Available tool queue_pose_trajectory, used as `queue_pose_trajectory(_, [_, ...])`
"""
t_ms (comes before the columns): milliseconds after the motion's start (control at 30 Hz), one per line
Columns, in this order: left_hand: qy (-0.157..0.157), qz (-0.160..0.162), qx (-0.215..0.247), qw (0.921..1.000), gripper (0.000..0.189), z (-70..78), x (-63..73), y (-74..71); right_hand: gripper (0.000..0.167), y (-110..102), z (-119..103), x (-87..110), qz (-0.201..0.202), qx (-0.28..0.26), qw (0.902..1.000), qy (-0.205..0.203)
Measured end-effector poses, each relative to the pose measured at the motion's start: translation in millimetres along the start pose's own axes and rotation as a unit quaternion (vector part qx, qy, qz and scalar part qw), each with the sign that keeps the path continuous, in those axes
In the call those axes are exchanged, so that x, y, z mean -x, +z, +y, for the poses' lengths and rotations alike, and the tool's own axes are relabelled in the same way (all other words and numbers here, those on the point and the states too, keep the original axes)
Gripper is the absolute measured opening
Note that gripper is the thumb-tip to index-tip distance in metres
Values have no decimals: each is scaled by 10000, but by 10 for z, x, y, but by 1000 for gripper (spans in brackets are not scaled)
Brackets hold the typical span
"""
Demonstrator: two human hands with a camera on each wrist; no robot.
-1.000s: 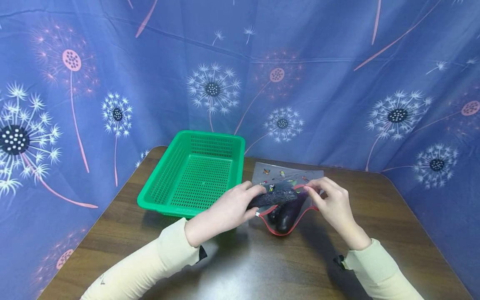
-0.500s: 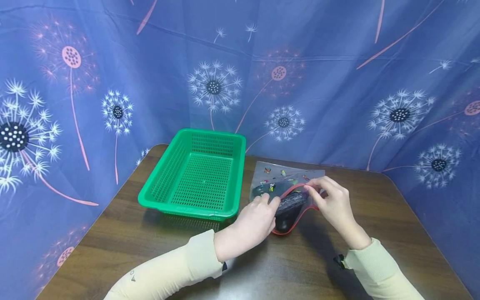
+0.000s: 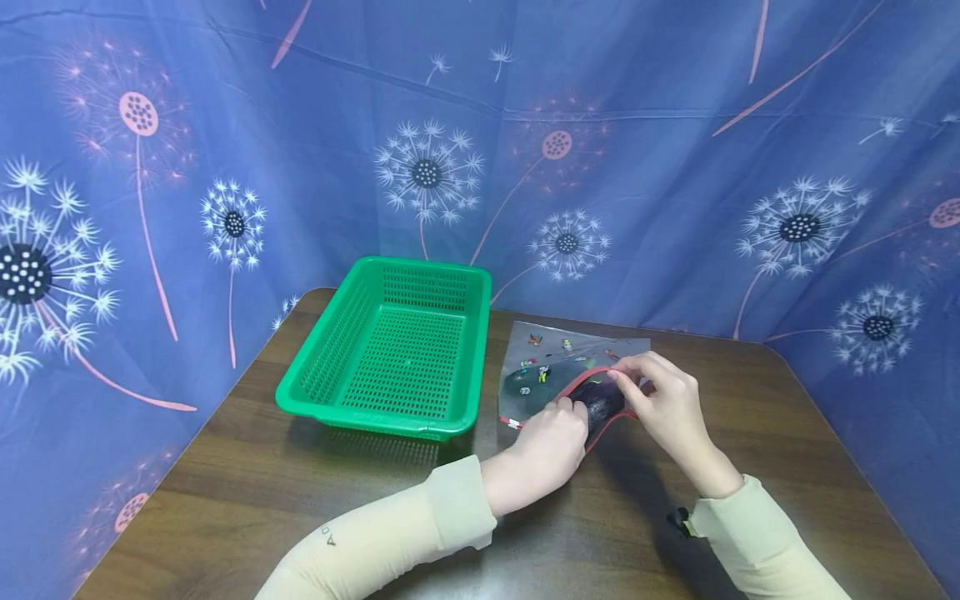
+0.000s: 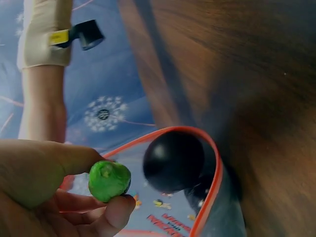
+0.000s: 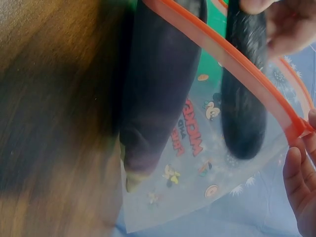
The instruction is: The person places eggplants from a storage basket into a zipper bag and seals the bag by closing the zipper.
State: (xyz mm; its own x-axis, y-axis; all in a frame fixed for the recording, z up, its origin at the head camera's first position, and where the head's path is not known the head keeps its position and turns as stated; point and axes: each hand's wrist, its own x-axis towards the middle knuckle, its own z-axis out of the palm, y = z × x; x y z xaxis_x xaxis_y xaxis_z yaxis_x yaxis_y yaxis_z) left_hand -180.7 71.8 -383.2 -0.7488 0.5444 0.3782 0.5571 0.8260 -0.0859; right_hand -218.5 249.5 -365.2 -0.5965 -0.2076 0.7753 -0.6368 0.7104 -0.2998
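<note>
My left hand (image 3: 547,442) grips a dark green cucumber (image 5: 244,118) by one end, fingers at the mouth of a clear zip bag with a red rim (image 3: 517,346). The cucumber's pale green tip (image 4: 108,180) faces the left wrist camera, and its far end points down into the bag. My right hand (image 3: 663,396) pinches the bag's red rim and keeps the mouth spread. Inside lies a purple-black eggplant (image 5: 158,84), its rounded end (image 4: 173,160) near the opening. A smaller dark piece (image 4: 200,192) shows beside it.
A green plastic basket (image 3: 408,362) with slotted walls stands to the left of the bag on the brown wooden table (image 3: 247,500). Another dark green shape (image 3: 528,383) shows through the bag's printed plastic. A blue dandelion-patterned cloth (image 3: 660,125) hangs behind the table.
My left hand has moved right with the cucumber, from beside the bag's mouth to over it, and the cucumber has gone into the bag. My right hand stays at the rim.
</note>
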Motion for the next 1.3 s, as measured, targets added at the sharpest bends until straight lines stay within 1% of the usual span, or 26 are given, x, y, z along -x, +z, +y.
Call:
queue_pose_trajectory(133, [-28,-173,-268,9995,30,99,-119,112,16,11,-2,-1,-4,-45,10000,-11])
queue_pose_trajectory(233, [-56,-152,-579,9982,33,181,-184,172,16,28,5,2,34,-89,9999,-61])
queue_pose_trajectory(333, [-103,-173,-768,9968,39,254,-228,195,16,37,9,2,39,-78,9999,-68])
queue_pose_trajectory(400, [-119,-233,-833,9962,39,284,-257,205,16,37,8,0,27,-74,10000,-57])
queue_pose_trajectory(467, [-154,-258,-843,9960,36,293,-291,229,15,35,5,-2,-10,-73,10000,-28])
queue_pose_trajectory(533, [-172,-187,-872,9959,33,286,-331,257,15,35,4,-3,-11,-76,10000,-34])
queue_pose_trajectory(600, [-84,-68,-1003,9949,28,272,-376,291,17,39,7,-1,22,-91,9999,-80])
queue_pose_trajectory(700, [48,30,-1050,9945,22,256,-443,339,19,44,7,2,92,-98,9998,-149])
queue_pose_trajectory(767, [150,21,-1085,9940,20,248,-481,373,19,49,10,4,118,-119,9997,-184])
queue_pose_trajectory(867, [75,-63,-892,9960,19,238,-511,415,20,51,11,9,119,-135,9997,-179])
queue_pose_trajectory(933, [-13,-114,-735,9972,20,232,-509,426,19,50,16,15,107,-119,9997,-162])
queue_pose_trajectory(1033, [-115,-145,-512,9985,26,216,-466,396,19,41,20,21,76,-83,9999,-115])
queue_pose_trajectory(1167, [18,-48,-420,9991,34,174,-350,278,18,30,34,25,39,-31,10000,-86])
queue_pose_trajectory(1300, [205,205,-259,9992,35,126,-215,149,18,30,50,25,73,-8,9999,-119])
